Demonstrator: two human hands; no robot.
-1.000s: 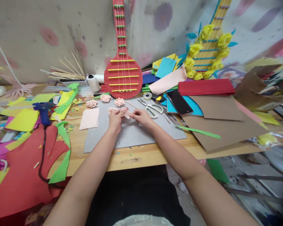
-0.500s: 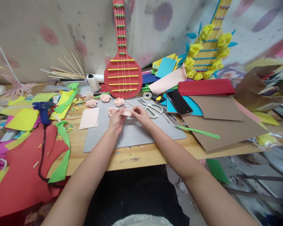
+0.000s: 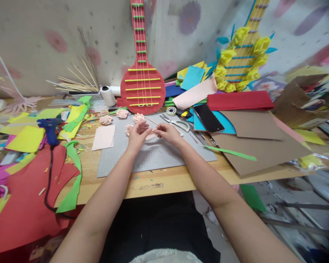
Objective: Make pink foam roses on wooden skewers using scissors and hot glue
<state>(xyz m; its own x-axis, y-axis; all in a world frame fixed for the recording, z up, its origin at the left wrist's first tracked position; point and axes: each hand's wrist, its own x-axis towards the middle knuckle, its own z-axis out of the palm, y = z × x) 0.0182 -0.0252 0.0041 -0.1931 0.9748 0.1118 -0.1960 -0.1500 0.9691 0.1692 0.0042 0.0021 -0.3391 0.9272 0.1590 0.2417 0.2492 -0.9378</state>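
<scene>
Over the grey cutting mat [image 3: 164,157], my right hand [image 3: 168,133] pinches a small piece of pale pink paper [image 3: 151,137] between thumb and fingertips. My left hand [image 3: 137,136] is beside its left end, fingers apart and stretched towards it; whether a fingertip touches the paper is hard to see. A thin stick [image 3: 150,120] rises behind the right fingers. Pink paper roses [image 3: 138,117] lie behind my hands, one partly covered by the left hand. Left of the mat's middle are pink paper squares [image 3: 104,137]. Scissors [image 3: 183,125] rest just beyond my right hand.
A red paper-covered lute shape [image 3: 143,91] stands at the back. Farther right are a yellow one [image 3: 239,62], a phone [image 3: 209,118] and brown cardboard [image 3: 257,153]. On the left lie a blue glue gun [image 3: 49,129] with its cord and coloured scraps [image 3: 24,137].
My left fingers have loosened from the pink paper and spread apart. The paper has tilted and sits slightly lower, still pinched by my right hand.
</scene>
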